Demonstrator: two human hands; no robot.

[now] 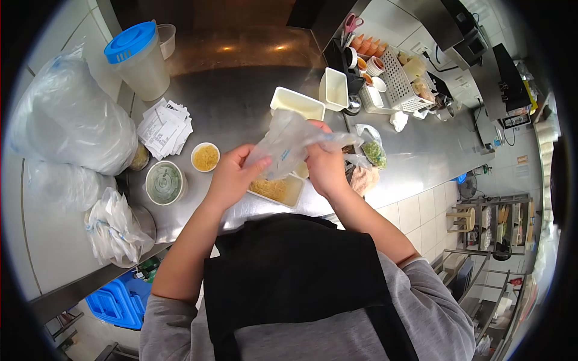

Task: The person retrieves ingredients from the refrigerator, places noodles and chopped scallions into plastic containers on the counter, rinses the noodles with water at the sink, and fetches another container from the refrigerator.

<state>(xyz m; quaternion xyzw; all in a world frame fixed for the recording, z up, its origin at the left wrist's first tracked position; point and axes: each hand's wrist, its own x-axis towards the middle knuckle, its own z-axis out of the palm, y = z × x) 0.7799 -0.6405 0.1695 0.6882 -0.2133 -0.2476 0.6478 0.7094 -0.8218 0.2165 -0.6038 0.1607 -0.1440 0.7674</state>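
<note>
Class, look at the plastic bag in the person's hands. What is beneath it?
Beneath the plastic bag, part of a white tray shows, with yellowish shreds inside. The bag covers the area just beyond them, so whatever lies there cannot be told.

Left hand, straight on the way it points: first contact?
The left hand would first run into the plastic bag it is holding; past that, probably the white container behind it, though depth is hard to judge from one view.

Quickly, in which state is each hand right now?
Left hand: closed, pinching the translucent plastic bag.
Right hand: closed, gripping the same bag.
</note>
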